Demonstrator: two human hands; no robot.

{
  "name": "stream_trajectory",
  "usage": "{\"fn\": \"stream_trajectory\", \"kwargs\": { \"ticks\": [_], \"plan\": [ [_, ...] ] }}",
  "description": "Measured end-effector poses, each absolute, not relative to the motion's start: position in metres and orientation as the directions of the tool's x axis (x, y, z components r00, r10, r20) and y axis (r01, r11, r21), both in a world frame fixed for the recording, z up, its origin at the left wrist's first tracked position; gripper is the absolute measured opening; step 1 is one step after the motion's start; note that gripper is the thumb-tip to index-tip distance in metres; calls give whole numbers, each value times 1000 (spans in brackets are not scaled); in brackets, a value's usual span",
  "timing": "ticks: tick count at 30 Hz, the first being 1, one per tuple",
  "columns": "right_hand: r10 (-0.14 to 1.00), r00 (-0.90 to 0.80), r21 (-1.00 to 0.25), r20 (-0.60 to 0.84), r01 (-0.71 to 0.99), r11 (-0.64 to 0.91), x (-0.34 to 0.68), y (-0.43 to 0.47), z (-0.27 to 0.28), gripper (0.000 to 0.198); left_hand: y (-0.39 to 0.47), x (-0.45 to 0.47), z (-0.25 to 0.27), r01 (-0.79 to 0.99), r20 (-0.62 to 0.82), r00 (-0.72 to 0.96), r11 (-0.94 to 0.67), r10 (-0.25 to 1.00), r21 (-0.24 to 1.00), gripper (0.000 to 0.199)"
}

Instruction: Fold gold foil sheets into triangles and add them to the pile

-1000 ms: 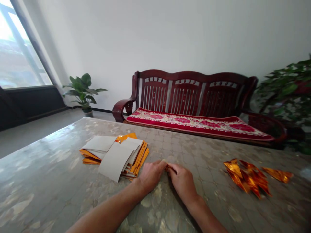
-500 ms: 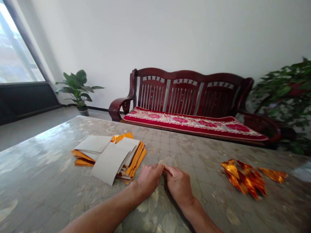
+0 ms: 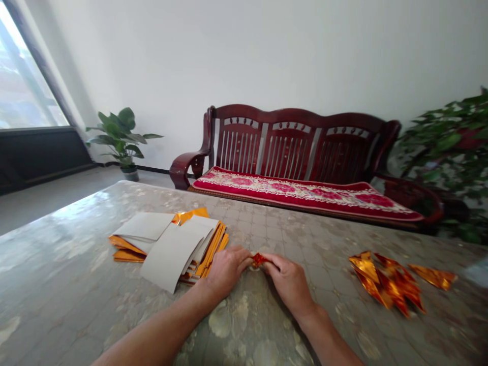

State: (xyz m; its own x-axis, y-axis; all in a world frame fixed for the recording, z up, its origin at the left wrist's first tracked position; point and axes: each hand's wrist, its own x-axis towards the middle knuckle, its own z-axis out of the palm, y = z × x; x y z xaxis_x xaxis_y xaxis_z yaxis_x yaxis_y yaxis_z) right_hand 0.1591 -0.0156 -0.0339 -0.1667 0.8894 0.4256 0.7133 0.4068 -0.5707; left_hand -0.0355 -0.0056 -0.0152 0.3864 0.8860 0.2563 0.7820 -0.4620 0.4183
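Between my two hands, over the middle of the table, is a small folded piece of orange-gold foil paper (image 3: 258, 260). My left hand (image 3: 227, 267) pinches its left end, and my right hand (image 3: 288, 282) pinches the right end. Much of the piece is hidden by my fingers. Just left of my left hand lies a pile of foil paper sheets (image 3: 170, 256), grey-white on one face and gold on the other. Off to the right, several folded gold foil pieces (image 3: 387, 284) lie in a loose heap, with one pointed piece (image 3: 432, 276) beside them.
The table (image 3: 95, 305) has a patterned, shiny cover. Beyond its far edge stands a dark red wooden bench (image 3: 290, 147) with a red floral seat mat (image 3: 282, 188). A potted plant (image 3: 124, 137) is at the left, and leafy greenery (image 3: 450, 152) at the right. Clear plastic (image 3: 478, 274) lies at the right edge.
My hands have moved slightly apart, so the orange foil piece now shows between my fingertips. Both hands still pinch it. The paper pile and the folded heap lie as before.
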Motion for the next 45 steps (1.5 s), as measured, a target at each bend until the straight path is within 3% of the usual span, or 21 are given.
{"fn": "stream_trajectory", "kwargs": {
  "ticks": [6, 12, 20, 30, 45],
  "plan": [
    [869, -206, -481, 451, 764, 431, 167, -17, -31, 30, -6, -36, -21, 683, 343, 375, -506, 862, 526, 17],
    [758, -383, -373, 527, 698, 612, 167, -22, -24, 23, -7, -38, -22, 630, 371, 430, -568, 823, 530, 14],
    [745, -432, -406, 509, 642, 650, 175, -18, -30, 25, -6, -43, -16, 583, 355, 554, -656, 753, 480, 22],
    [663, -520, -280, 538, 632, 723, 180, -19, -29, 28, -2, -44, -22, 564, 318, 560, -634, 765, 530, 19],
    [724, -504, -333, 471, 658, 675, 188, -18, -25, 23, -1, -46, -16, 586, 259, 550, -588, 794, 558, 13]
  ]
}}
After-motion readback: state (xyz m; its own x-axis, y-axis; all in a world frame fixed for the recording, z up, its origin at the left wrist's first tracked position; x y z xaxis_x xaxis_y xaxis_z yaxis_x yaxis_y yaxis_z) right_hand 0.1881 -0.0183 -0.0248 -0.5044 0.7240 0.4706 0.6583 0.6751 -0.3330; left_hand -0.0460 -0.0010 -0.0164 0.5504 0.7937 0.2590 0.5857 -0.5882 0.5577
